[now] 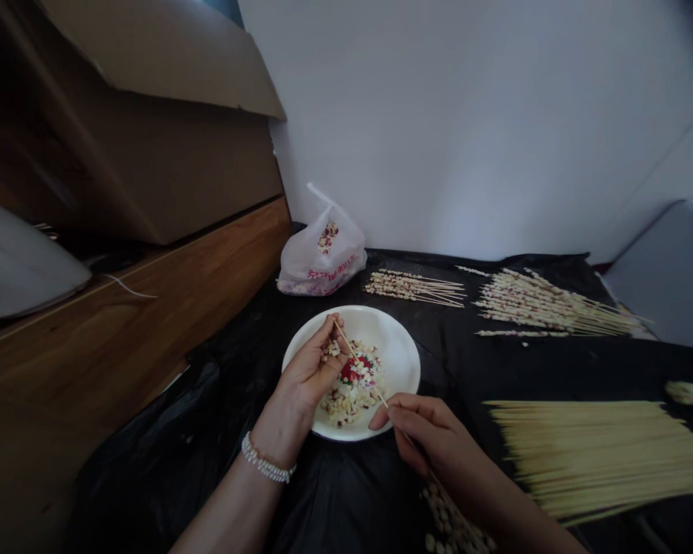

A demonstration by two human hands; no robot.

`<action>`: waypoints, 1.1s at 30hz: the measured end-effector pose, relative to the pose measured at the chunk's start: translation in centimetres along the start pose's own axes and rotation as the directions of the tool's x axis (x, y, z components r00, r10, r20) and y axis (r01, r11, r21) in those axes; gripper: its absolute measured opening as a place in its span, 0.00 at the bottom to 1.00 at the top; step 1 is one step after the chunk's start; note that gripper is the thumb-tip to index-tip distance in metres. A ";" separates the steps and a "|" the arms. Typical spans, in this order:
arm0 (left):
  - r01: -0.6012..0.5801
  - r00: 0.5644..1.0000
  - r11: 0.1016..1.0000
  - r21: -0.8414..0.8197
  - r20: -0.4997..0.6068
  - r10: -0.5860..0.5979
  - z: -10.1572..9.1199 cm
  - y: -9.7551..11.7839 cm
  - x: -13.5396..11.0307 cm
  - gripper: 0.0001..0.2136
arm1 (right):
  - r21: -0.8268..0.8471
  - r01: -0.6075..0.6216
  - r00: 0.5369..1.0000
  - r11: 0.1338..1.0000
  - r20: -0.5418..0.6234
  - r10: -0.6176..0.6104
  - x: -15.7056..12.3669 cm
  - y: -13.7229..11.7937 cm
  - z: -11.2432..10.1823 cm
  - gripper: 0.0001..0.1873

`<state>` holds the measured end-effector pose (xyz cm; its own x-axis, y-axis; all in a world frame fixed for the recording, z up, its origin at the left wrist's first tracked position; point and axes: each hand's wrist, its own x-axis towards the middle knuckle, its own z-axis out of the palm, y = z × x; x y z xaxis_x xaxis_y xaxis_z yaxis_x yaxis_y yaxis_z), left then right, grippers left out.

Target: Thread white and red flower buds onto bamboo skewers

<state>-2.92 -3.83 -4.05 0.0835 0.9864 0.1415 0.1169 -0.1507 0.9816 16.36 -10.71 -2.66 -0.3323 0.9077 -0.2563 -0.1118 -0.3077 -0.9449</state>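
Note:
Above a white bowl [401, 338], my left hand [315, 362] is curled around a few cream corn kernels [331, 349], its fingertips at the upper end of a thin wooden skewer [345, 338]. The skewer slants down to my right hand [427, 423], whose thumb and fingers pinch its lower part beside the bowl's near right rim. Loose cream and dark-red kernels [346, 404] lie in the bowl, over a red and green print on its bottom. Whether kernels sit on the skewer's middle I cannot make out against the heap.
Behind the bowl stands a plastic bag [323, 261] of kernels. Threaded skewers lie in a small pile [410, 286] and a larger pile [531, 304]. Many bare skewers [600, 454] are at right, more kernels [453, 515] below my right hand. A cardboard box [196, 169] rises at left.

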 end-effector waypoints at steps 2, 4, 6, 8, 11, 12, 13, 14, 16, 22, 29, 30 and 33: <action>0.041 0.999 0.998 -0.054 0.012 -0.040 -0.1 -0.9 0.8 0.35 | -0.014 -0.001 1.000 1.000 -0.003 0.001 0.0 -0.2 -0.1 0.18; 0.057 0.998 0.994 -0.097 0.006 -0.056 -0.3 -1.7 1.5 0.36 | -0.047 0.009 1.000 0.999 -0.010 -0.010 0.0 -0.3 -0.1 0.18; 0.047 0.999 0.990 -0.135 -0.001 -0.047 -0.4 -2.3 2.0 0.36 | -0.090 0.024 0.999 0.996 -0.019 -0.025 0.0 -0.3 -0.1 0.18; 0.051 0.999 0.981 -0.186 0.007 -0.050 -0.3 -2.5 2.2 0.35 | -0.122 0.038 0.999 0.992 -0.029 -0.042 0.1 -0.2 -0.1 0.18; 0.069 0.998 0.964 -0.257 0.009 -0.069 0.0 -2.4 2.5 0.34 | -0.162 0.065 0.997 0.985 -0.033 -0.072 0.2 0.1 -0.1 0.19; 0.069 0.998 0.962 -0.265 0.009 -0.069 0.0 -2.4 2.5 0.34 | -0.174 0.073 0.996 0.982 -0.032 -0.080 0.2 0.2 -0.1 0.19; 0.067 0.998 0.961 -0.267 0.009 -0.067 0.1 -2.4 2.5 0.33 | -0.186 0.080 0.996 0.979 -0.030 -0.087 0.3 0.3 -0.2 0.20; 0.066 0.998 0.962 -0.266 0.015 -0.065 0.1 -2.4 2.5 0.34 | -0.196 0.086 0.995 0.977 -0.027 -0.093 0.3 0.4 -0.2 0.20; 0.067 0.997 0.963 -0.262 0.040 -0.058 0.0 -2.4 2.2 0.34 | -0.206 0.100 0.994 0.973 -0.022 -0.107 0.3 0.6 -0.2 0.20; 0.078 0.990 0.960 -0.268 0.136 -0.042 0.2 -1.5 1.1 0.31 | -0.206 0.156 0.985 0.966 -0.041 -0.168 0.3 0.7 -0.1 0.20; 0.452 0.892 0.742 -0.495 0.255 -0.373 1.9 2.1 2.4 0.08 | -0.221 0.192 0.975 0.956 -0.065 -0.211 0.2 0.5 -0.2 0.18; 0.483 0.876 0.696 -0.531 0.290 -0.386 2.1 2.5 2.5 0.07 | -0.218 0.196 0.974 0.956 -0.071 -0.216 0.2 0.5 -0.1 0.18; 0.541 0.841 0.597 -0.593 0.377 -0.388 2.4 2.9 2.3 0.08 | -0.214 0.203 0.970 0.956 -0.087 -0.225 0.3 0.4 -0.1 0.17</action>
<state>-0.01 -2.12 -1.13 0.3981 0.8635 -0.3097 -0.4718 0.4822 0.7382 16.30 -10.53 -3.09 -0.2161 0.9749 -0.0536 0.0261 -0.0491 -0.9985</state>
